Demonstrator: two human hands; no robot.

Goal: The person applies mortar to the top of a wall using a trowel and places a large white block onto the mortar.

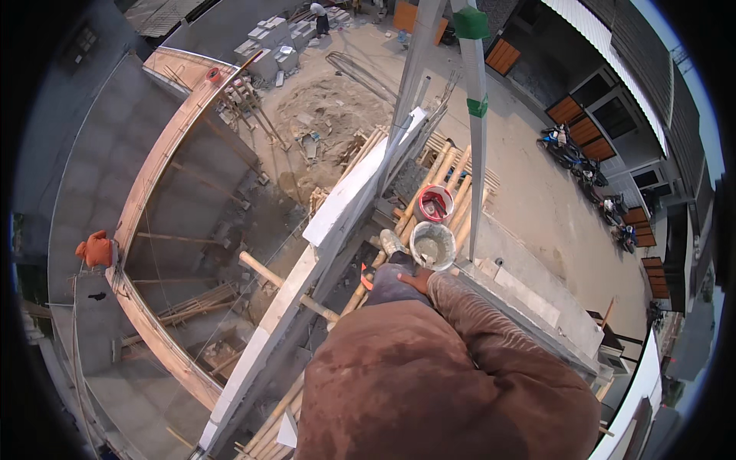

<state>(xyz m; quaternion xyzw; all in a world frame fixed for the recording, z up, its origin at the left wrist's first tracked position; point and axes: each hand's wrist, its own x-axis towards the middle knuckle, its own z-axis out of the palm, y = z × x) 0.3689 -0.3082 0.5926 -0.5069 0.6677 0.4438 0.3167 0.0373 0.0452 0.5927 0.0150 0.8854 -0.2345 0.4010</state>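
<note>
My right hand [416,281] lies against my grey trouser leg near the knee, fingers stretched out, with nothing visible in it. Just beyond it, beside my shoe [392,241], stands a bucket of grey mortar [433,255]. Behind that sits a red-rimmed bucket [435,194], with something red inside. A small orange and black thing [366,277] shows left of my leg; its kind I cannot make out. My left hand is out of sight, with my brown-clad body filling the lower middle.
Bamboo poles [452,178] form the platform under me, high above the ground. A pale block wall [295,291] runs along my left, crossed by a bamboo pole [264,270]. Metal uprights [476,138] rise ahead. A person in orange [97,249] is by curved wooden formwork [153,172].
</note>
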